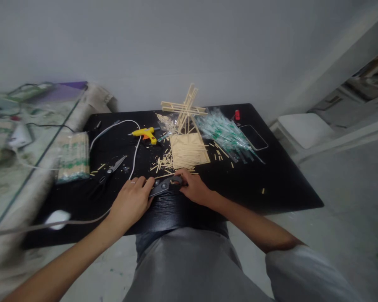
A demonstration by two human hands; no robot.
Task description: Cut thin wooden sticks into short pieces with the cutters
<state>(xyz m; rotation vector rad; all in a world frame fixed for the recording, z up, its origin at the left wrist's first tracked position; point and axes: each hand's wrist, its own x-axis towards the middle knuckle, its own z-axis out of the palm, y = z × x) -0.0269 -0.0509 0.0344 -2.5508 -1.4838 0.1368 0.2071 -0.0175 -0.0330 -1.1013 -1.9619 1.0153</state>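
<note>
Near the front edge of the black table, my left hand [132,202] is closed around the handles of a dark grey hand cutter [164,186]. The cutter's hooked jaw points right, and a small pale bit shows inside it. Closed at that jaw, my right hand [193,187] has its fingertips bent out of sight; what they pinch cannot be made out. Just beyond both hands, thin wooden sticks [189,156] lie on a square wooden board [204,159]. A stick frame with crossed blades [185,110] stands at the board's back. Short cut pieces [164,162] are scattered left of it.
A yellow glue gun [147,134] with a white cable and scissors [113,167] lie to the left, near a stick bundle [73,157]. Plastic-wrapped packs [225,133], a phone [253,137] and a red object [237,115] are right. A white stool [304,129] stands beyond.
</note>
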